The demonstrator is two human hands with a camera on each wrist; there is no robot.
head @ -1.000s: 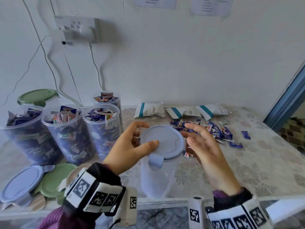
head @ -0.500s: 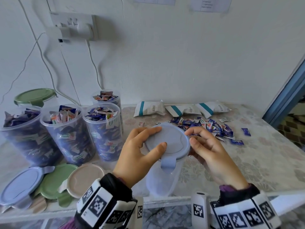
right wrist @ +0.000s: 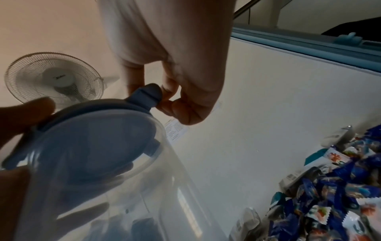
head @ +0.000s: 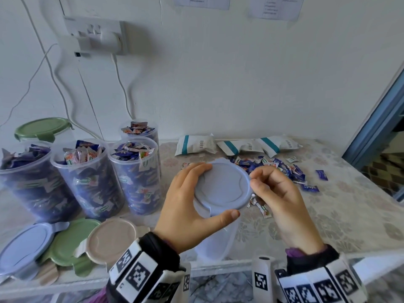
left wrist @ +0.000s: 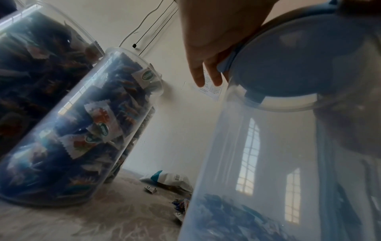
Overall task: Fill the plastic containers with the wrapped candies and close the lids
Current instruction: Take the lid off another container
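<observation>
From the head camera, the left hand [head: 192, 206] curls round the near-left edge of the blue lid [head: 223, 186], thumb along the front rim and fingers over the far rim. The right hand [head: 277, 193] pinches the lid's right edge with curled fingertips. The lid sits tilted on the clear container [head: 215, 243], which stands at the front edge of the table [head: 341, 206] and is mostly hidden under both hands. To the left stand four open containers of candies [head: 87, 178] packed full, and behind them one closed with a green lid [head: 43, 127]. Loose lids [head: 65, 243], blue, green and beige, lie overlapping at the front left. Beyond the hands lies a pile of wrapped candies [head: 282, 169], and behind it white packets with teal stripes [head: 238, 145] bearing barcodes. Papers on the wall carry print too small to read.

From the left wrist camera, the left hand [left wrist: 214, 40] grips the lid [left wrist: 299, 57] from above; the container wall [left wrist: 268, 163] fills the right side, with some blue candies at its bottom. A filled container [left wrist: 82, 130] stands just beside it; its wrappers show a green oval logo, unreadable.

From the right wrist camera, the right hand [right wrist: 175, 73] pinches the lid's tab [right wrist: 147, 96] between thumb and fingers. A white fan [right wrist: 55, 78] shows behind; its label is illegible. Candies [right wrist: 329, 195] are heaped at the right.
</observation>
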